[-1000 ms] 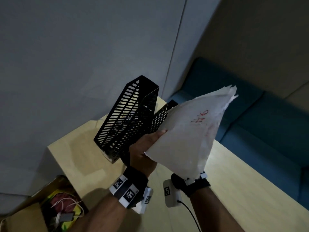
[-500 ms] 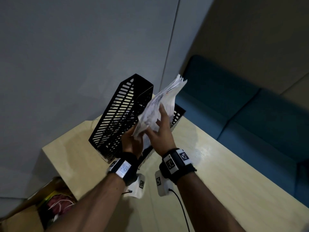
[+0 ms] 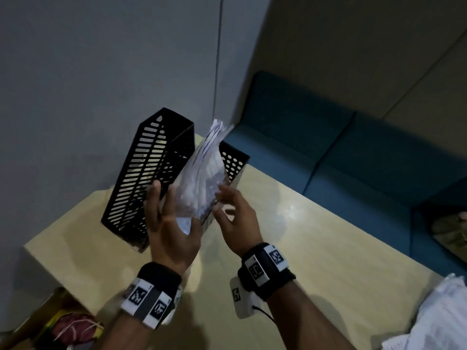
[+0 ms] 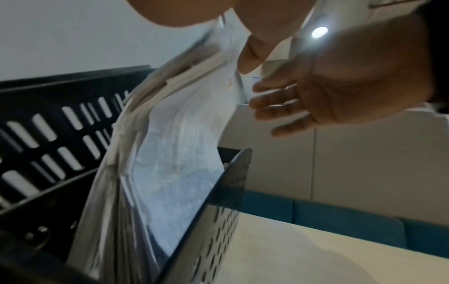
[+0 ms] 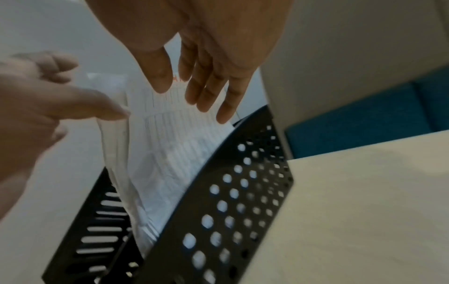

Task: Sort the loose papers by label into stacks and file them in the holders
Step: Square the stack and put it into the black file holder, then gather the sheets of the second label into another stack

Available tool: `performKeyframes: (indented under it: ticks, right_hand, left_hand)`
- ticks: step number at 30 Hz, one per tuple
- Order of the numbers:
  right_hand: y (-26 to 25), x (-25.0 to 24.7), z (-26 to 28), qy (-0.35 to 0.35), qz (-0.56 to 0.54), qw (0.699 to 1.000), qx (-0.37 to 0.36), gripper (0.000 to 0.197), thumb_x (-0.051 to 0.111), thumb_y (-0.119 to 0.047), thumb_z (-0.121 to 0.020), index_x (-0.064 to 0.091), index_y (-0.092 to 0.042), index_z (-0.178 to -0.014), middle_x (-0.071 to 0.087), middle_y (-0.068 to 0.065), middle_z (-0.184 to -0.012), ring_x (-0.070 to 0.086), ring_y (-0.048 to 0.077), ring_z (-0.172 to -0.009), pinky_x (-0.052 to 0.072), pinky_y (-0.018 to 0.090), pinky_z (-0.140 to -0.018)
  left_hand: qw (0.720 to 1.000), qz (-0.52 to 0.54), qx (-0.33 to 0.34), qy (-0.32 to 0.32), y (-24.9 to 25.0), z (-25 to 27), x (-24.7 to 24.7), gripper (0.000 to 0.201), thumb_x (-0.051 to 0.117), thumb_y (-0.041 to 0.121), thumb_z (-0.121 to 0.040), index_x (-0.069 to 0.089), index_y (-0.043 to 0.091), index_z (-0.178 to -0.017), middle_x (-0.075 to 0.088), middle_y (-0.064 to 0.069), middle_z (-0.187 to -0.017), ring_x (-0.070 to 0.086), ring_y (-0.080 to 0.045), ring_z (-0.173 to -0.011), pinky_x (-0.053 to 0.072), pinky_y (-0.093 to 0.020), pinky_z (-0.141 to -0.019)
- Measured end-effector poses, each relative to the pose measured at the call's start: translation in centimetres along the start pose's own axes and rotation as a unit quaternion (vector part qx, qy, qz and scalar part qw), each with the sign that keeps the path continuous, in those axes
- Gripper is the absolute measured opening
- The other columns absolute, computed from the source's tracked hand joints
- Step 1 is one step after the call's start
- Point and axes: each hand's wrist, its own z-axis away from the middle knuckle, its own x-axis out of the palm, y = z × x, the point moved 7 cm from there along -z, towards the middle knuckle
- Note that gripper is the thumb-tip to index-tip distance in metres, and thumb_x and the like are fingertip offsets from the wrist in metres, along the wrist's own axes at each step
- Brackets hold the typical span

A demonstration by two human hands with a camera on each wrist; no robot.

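A stack of white papers [image 3: 204, 173] stands on edge in the black holder with round holes [image 3: 236, 161], leaning left toward the taller slotted holder [image 3: 149, 173]. My left hand [image 3: 171, 213] is at the stack's left side, fingers straight, and its thumb touches the paper edge [image 5: 121, 113]. My right hand [image 3: 228, 202] hovers open just right of the stack, fingers [image 5: 201, 90] straight over the top sheet [image 5: 170, 153]. In the left wrist view the papers [image 4: 170, 163] sit behind the perforated wall [image 4: 226, 215]. Red writing marks the top sheet.
Both holders stand at the far left corner of the pale table [image 3: 328, 248], close to the grey wall. More loose papers [image 3: 442, 314] lie at the table's right edge. A blue sofa [image 3: 353, 160] runs behind the table. An open cardboard box [image 3: 63, 324] sits below left.
The stack was held up flat in both hands, then turned on edge and lowered into the round-hole holder. Both hands have let go and opened beside it.
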Motion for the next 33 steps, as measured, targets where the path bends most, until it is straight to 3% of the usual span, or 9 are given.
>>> performKeyframes:
  ticks: [5, 10, 16, 20, 23, 26, 29, 31, 33]
  right_hand:
    - [7.3, -5.5, 6.1, 0.011, 0.05, 0.993, 0.106, 0.024, 0.058, -0.023, -0.092, 0.062, -0.026, -0.115, 0.069, -0.007, -0.101, 0.062, 0.005, -0.094, 0.052, 0.027, -0.084]
    - [14.8, -16.6, 16.0, 0.105, 0.082, 0.968, 0.211, 0.015, 0.058, -0.016, -0.09, 0.062, -0.03, -0.092, 0.069, -0.005, -0.1, 0.063, 0.012, -0.087, 0.047, 0.018, -0.076]
    - [23.8, -29.6, 35.9, 0.23, 0.154, 0.87, 0.408, 0.026, 0.057, -0.012, -0.09, 0.063, -0.011, -0.115, 0.065, 0.008, -0.114, 0.06, 0.024, -0.107, 0.045, 0.029, -0.094]
    - [27.8, -34.2, 48.7, 0.259, 0.239, 0.802, 0.482, 0.032, 0.058, -0.013, -0.088, 0.061, -0.01, -0.12, 0.055, 0.014, -0.128, 0.05, 0.031, -0.121, 0.038, 0.036, -0.102]
    - [30.8, -34.1, 55.9, 0.22, 0.254, 0.751, 0.569, 0.046, 0.051, -0.03, -0.092, 0.047, -0.016, -0.137, 0.039, 0.013, -0.147, 0.037, 0.029, -0.135, 0.035, 0.04, -0.109]
    - [32.7, -31.0, 57.9, 0.117, 0.236, 0.784, 0.561, 0.06, 0.041, -0.044, -0.096, 0.026, -0.017, -0.148, 0.018, 0.01, -0.158, 0.018, 0.026, -0.145, 0.02, 0.037, -0.118]
    - [31.9, -28.7, 56.4, 0.06, 0.25, 0.837, 0.483, 0.061, 0.037, -0.049, -0.096, 0.024, -0.023, -0.149, 0.016, 0.005, -0.158, 0.02, 0.027, -0.144, 0.02, 0.038, -0.117]
    - [30.8, -29.2, 55.6, 0.094, 0.239, 0.87, 0.421, 0.055, 0.039, -0.05, -0.096, 0.034, -0.025, -0.145, 0.03, 0.001, -0.154, 0.031, 0.024, -0.14, 0.025, 0.035, -0.113]
    - [30.4, -31.7, 56.6, 0.183, 0.256, 0.849, 0.425, 0.05, 0.048, -0.045, -0.094, 0.041, -0.028, -0.14, 0.032, 0.001, -0.153, 0.033, 0.021, -0.139, 0.027, 0.038, -0.113]
  left_hand:
    - [0.992, 0.043, 0.119, -0.021, 5.6, 3.2, 2.2, 0.045, 0.06, 0.012, -0.08, 0.05, 0.004, -0.122, 0.033, -0.022, -0.137, 0.031, -0.038, -0.136, 0.029, -0.056, -0.11]
    - [0.952, 0.144, 0.104, -0.25, 11.7, 10.9, 9.2, 0.038, 0.051, 0.017, -0.081, 0.059, 0.009, -0.117, 0.042, -0.012, -0.135, 0.044, -0.033, -0.128, 0.04, -0.046, -0.105]
    - [0.829, 0.222, 0.095, -0.505, 20.6, 23.1, 15.1, 0.03, 0.041, 0.028, -0.085, 0.066, 0.024, -0.101, 0.054, 0.01, -0.124, 0.054, -0.006, -0.111, 0.043, -0.019, -0.091]
    - [0.767, 0.261, 0.084, -0.581, 26.2, 29.5, 17.3, 0.025, 0.049, 0.012, -0.083, 0.064, 0.029, -0.094, 0.057, 0.021, -0.102, 0.057, 0.004, -0.092, 0.046, -0.018, -0.083]
    - [0.737, 0.28, 0.034, -0.614, 29.7, 33.9, 18.4, 0.026, 0.055, 0.005, -0.087, 0.066, 0.026, -0.097, 0.063, 0.011, -0.099, 0.06, -0.002, -0.089, 0.049, -0.018, -0.076]
    - [0.726, 0.247, -0.014, -0.642, 32.2, 37.8, 19.7, 0.027, 0.058, 0.003, -0.089, 0.062, 0.027, -0.102, 0.057, 0.008, -0.107, 0.056, -0.003, -0.09, 0.044, -0.009, -0.077]
    - [0.739, 0.197, 0.0, -0.644, 34.1, 40.3, 21.3, 0.03, 0.058, 0.009, -0.091, 0.058, 0.019, -0.119, 0.049, 0.001, -0.127, 0.05, -0.014, -0.112, 0.042, -0.025, -0.099]
    - [0.719, 0.117, 0.081, -0.68, 35.0, 42.5, 22.1, 0.045, 0.051, 0.022, -0.095, 0.043, 0.017, -0.139, 0.036, -0.002, -0.148, 0.036, -0.021, -0.134, 0.031, -0.031, -0.11]
    - [0.678, 0.022, 0.201, -0.706, 35.4, 44.6, 22.1, 0.057, 0.043, 0.033, -0.097, 0.024, 0.021, -0.15, 0.021, 0.0, -0.158, 0.02, -0.021, -0.145, 0.026, -0.036, -0.114]
